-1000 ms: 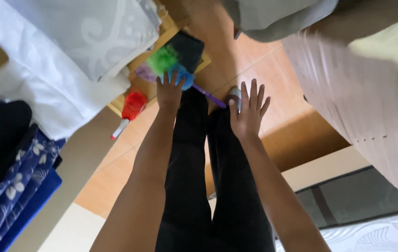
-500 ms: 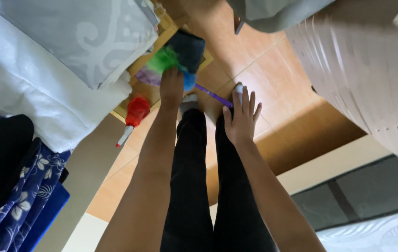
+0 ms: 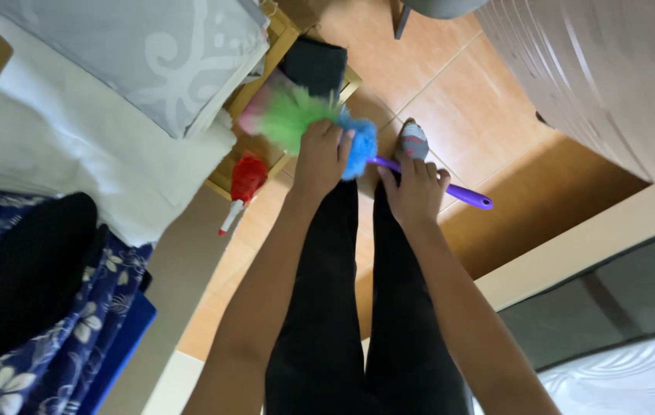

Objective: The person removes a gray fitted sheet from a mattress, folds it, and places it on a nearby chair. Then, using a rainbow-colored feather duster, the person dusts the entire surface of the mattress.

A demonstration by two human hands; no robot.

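A duster with a fluffy green, pink and blue head [image 3: 297, 123] and a purple handle [image 3: 462, 195] lies low over the tiled floor in front of my legs. My left hand [image 3: 320, 154] is closed on the fluffy head between the green and blue parts. Fingers of my right hand [image 3: 413, 192] are curled over the purple handle just behind the head. My black-clad legs [image 3: 358, 307] run down the middle, with one grey sock [image 3: 413, 142] showing past the right hand.
A red-headed duster with a white handle [image 3: 243, 184] leans by a wooden shelf [image 3: 281, 46]. White bedding [image 3: 74, 154] and a grey pillow [image 3: 135, 54] fill the left. Blue flowered cloth [image 3: 51, 338] lies lower left. A white ribbed surface [image 3: 612, 77] stands at right.
Both hands have reached further down and closed on the colourful duster: the left onto its fluffy head, the right onto the purple handle. The view has moved closer to the floor.
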